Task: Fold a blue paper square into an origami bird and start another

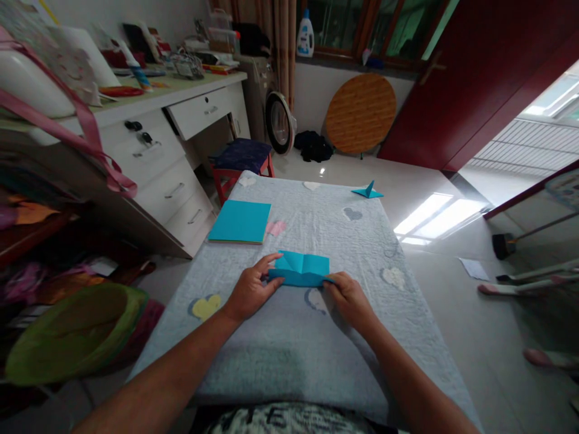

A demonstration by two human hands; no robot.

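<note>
A partly folded blue paper point(302, 267) lies on the grey cloth-covered table point(289, 343) in front of me. My left hand point(251, 289) pinches its left end, thumb on top and fingers curled. My right hand point(348, 298) pinches the lower right corner of the same paper with closed fingers. A stack of flat blue sheets point(240, 221) rests at the table's left side, beyond my left hand. A finished small blue folded figure point(367, 192) stands near the far right corner of the table.
A white desk with drawers point(181, 157) runs along the left, cluttered on top. A red stool point(242, 163) stands past the table's far edge. A washing machine point(275, 117), a round wooden board point(360, 113) and a dark red door point(479, 78) line the back. A broom point(520, 238) lies at right.
</note>
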